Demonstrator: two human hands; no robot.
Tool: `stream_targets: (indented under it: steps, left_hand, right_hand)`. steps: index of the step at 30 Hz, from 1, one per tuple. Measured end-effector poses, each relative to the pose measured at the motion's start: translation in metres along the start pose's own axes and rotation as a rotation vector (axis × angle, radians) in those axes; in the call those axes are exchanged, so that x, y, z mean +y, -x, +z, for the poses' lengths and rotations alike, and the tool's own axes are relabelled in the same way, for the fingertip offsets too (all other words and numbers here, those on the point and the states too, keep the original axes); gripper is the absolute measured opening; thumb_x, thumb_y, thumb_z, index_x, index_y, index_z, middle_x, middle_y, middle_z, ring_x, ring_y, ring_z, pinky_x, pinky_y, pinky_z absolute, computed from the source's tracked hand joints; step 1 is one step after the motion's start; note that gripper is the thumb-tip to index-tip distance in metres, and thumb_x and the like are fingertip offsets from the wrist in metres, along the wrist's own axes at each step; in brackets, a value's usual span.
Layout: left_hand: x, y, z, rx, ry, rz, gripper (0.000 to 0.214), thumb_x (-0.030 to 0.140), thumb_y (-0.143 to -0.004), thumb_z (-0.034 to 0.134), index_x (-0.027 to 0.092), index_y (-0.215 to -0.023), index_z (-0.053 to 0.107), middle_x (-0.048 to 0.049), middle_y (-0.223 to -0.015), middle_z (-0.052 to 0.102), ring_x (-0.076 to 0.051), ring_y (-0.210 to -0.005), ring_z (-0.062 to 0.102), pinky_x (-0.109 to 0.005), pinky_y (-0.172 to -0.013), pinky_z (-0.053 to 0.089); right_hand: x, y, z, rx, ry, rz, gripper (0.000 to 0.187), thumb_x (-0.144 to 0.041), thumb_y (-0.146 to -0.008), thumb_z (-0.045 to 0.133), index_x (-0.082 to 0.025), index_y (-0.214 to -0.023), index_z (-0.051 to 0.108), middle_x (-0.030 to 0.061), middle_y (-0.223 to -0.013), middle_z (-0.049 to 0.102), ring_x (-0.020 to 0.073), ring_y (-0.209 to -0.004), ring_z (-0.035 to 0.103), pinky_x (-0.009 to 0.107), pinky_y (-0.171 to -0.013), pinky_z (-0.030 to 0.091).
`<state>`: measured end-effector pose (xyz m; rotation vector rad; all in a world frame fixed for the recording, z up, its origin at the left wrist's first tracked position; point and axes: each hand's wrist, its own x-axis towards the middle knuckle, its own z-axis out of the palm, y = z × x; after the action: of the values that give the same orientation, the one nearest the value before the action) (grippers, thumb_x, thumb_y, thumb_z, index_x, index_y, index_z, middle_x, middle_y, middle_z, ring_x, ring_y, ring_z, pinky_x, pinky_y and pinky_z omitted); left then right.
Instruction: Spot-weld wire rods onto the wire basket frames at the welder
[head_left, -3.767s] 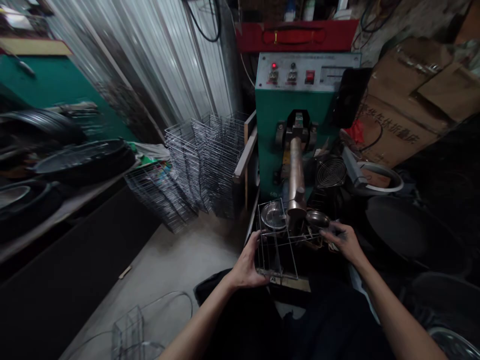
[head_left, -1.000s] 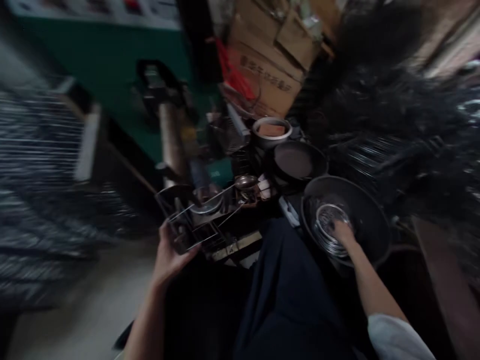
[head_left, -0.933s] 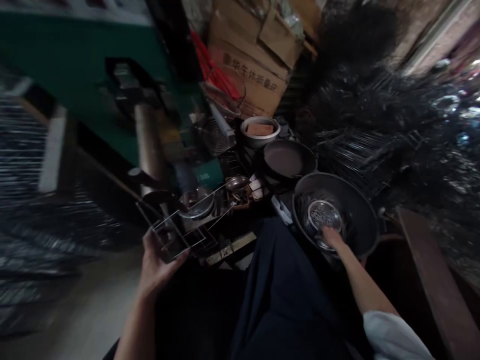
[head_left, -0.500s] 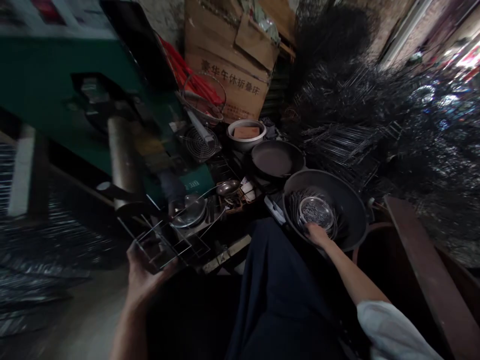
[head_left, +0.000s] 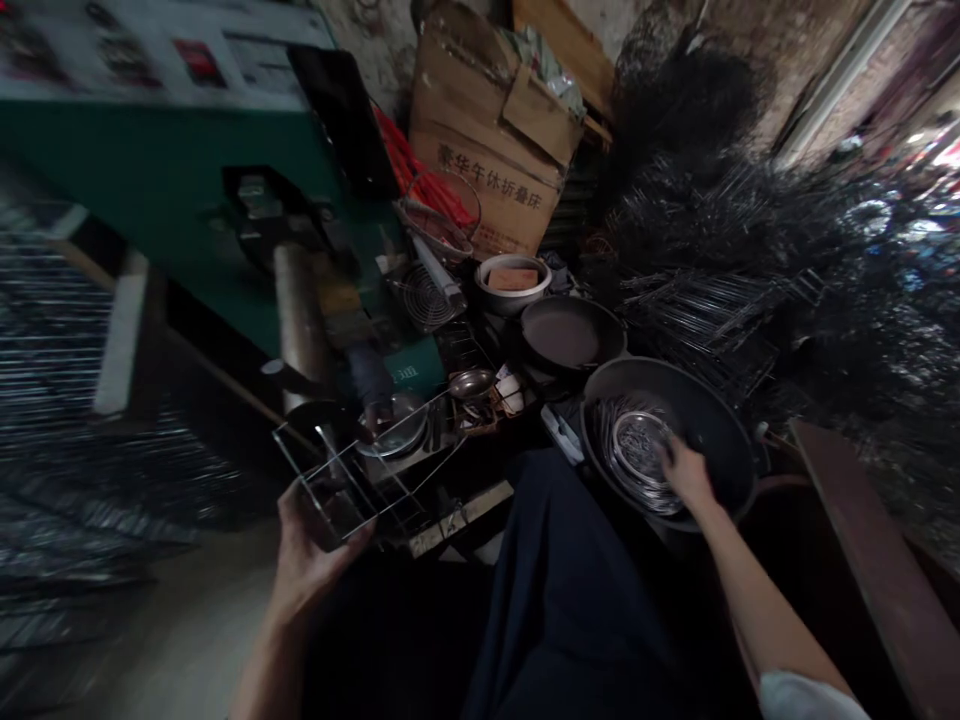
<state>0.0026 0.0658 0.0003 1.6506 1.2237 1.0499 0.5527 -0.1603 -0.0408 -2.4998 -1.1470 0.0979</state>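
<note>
My left hand point(head_left: 319, 545) is closed around the near end of a thin metal wire rack point(head_left: 352, 485), which tilts up in front of a green machine point(head_left: 180, 150). The rack's far end lies close to the machine's metal cylinder point(head_left: 296, 310). My right hand point(head_left: 686, 475) is inside a large dark pan point(head_left: 712, 430), at the right rim of a small round bowl point(head_left: 641, 445) of small metal bits. Its fingers look pinched together; what they hold, if anything, is too small and dark to make out. Loops of bent wire point(head_left: 615, 470) surround the bowl.
Behind the large pan sit a shallow dark pan point(head_left: 571, 335) and a white bowl point(head_left: 517, 297) holding a brick-like block. Piles of black wire racks point(head_left: 705, 305) rise at the right. A brown board point(head_left: 862, 550) leans beside the pan. A cardboard box point(head_left: 487, 150) stands behind.
My right hand has shifted from the small bowl's near left edge to its right edge. My left hand still holds the wire rack. The whole view has swung slightly left.
</note>
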Motion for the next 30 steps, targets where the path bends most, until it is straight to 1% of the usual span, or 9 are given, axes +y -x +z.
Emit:
stream_targets:
  steps: [4,7,9,11,13,16,20,24,30]
  left_hand:
    - [-0.001,0.015,0.0,-0.003,0.043,0.06,0.095,0.047,-0.065,0.09,0.03,-0.141,0.035,-0.0102,-0.133,0.056,-0.036,-0.125,0.062,-0.064,-0.114,0.048]
    - [-0.002,0.026,-0.002,-0.036,0.03,0.105,0.094,0.045,-0.071,0.086,0.03,-0.147,0.033,-0.0127,-0.14,0.051,-0.036,-0.132,0.058,-0.063,-0.119,0.043]
    - [-0.001,0.033,-0.003,-0.032,0.013,0.127,0.093,0.043,-0.074,0.083,0.029,-0.15,0.031,-0.0134,-0.144,0.048,-0.036,-0.134,0.056,-0.062,-0.12,0.042]
    - [0.0,0.039,-0.004,-0.025,-0.009,0.143,0.094,0.041,-0.076,0.082,0.028,-0.153,0.03,-0.014,-0.147,0.045,-0.037,-0.136,0.053,-0.063,-0.12,0.041]
    - [0.002,0.045,-0.004,-0.029,-0.029,0.158,0.096,0.037,-0.075,0.082,0.027,-0.154,0.027,-0.0149,-0.15,0.042,-0.037,-0.138,0.051,-0.064,-0.12,0.04]
    - [0.002,0.052,-0.005,-0.057,-0.029,0.148,0.099,0.032,-0.076,0.08,0.027,-0.156,0.022,-0.0173,-0.152,0.04,-0.039,-0.14,0.05,-0.066,-0.118,0.041]
    - [0.003,0.058,-0.007,-0.059,-0.037,0.118,0.1,0.029,-0.076,0.079,0.026,-0.157,0.021,-0.0192,-0.153,0.041,-0.04,-0.141,0.05,-0.067,-0.118,0.04]
    - [0.0,0.063,-0.007,-0.059,-0.032,0.112,0.1,0.027,-0.075,0.077,0.026,-0.157,0.02,-0.0195,-0.155,0.039,-0.042,-0.141,0.049,-0.068,-0.119,0.038]
    - [-0.006,0.068,0.001,-0.034,0.018,0.155,0.104,0.024,-0.074,0.074,0.029,-0.16,0.015,-0.0173,-0.157,0.036,-0.041,-0.142,0.048,-0.066,-0.12,0.04]
  right_hand:
    - [0.01,-0.041,-0.074,0.138,0.122,0.147,0.032,-0.041,-0.09,0.05,-0.022,-0.071,0.066,0.0239,-0.066,0.065,0.0384,-0.063,0.064,0.054,-0.063,0.043]
    - [0.003,-0.078,-0.112,0.194,0.181,0.296,0.026,-0.048,-0.078,0.068,-0.024,-0.069,0.069,0.026,-0.067,0.065,0.0331,-0.057,0.059,0.052,-0.058,0.037]
    - [-0.022,-0.095,-0.123,0.191,0.054,0.153,0.038,-0.062,-0.076,0.069,-0.025,-0.077,0.074,0.026,-0.076,0.069,0.0299,-0.062,0.062,0.05,-0.061,0.038]
    - [-0.067,-0.1,-0.125,0.133,-0.133,-0.105,0.06,-0.082,-0.074,0.062,-0.025,-0.083,0.076,0.0237,-0.083,0.073,0.029,-0.071,0.066,0.048,-0.067,0.041]
    - [-0.126,-0.098,-0.118,0.031,-0.266,-0.305,0.074,-0.094,-0.071,0.055,-0.024,-0.085,0.076,0.0193,-0.086,0.075,0.0289,-0.076,0.067,0.045,-0.071,0.044]
    - [-0.215,-0.09,-0.098,-0.109,-0.403,-0.485,0.07,-0.09,-0.077,0.058,-0.021,-0.079,0.072,0.0091,-0.077,0.071,0.024,-0.072,0.063,0.037,-0.07,0.044]
    - [-0.295,-0.085,-0.057,-0.246,-0.622,-0.628,0.066,-0.083,-0.075,0.068,-0.02,-0.059,0.055,-0.0002,-0.06,0.05,0.0156,-0.061,0.046,0.03,-0.059,0.034]
    - [-0.331,-0.084,-0.002,-0.413,-0.891,-0.616,0.063,-0.077,-0.071,0.076,-0.021,-0.057,0.049,-0.0028,-0.059,0.043,0.0132,-0.059,0.04,0.028,-0.056,0.03]
    - [-0.341,-0.076,0.07,-0.591,-1.011,-0.542,0.06,-0.068,-0.074,0.078,-0.02,-0.057,0.046,-0.0041,-0.059,0.038,0.0116,-0.059,0.035,0.026,-0.056,0.026]
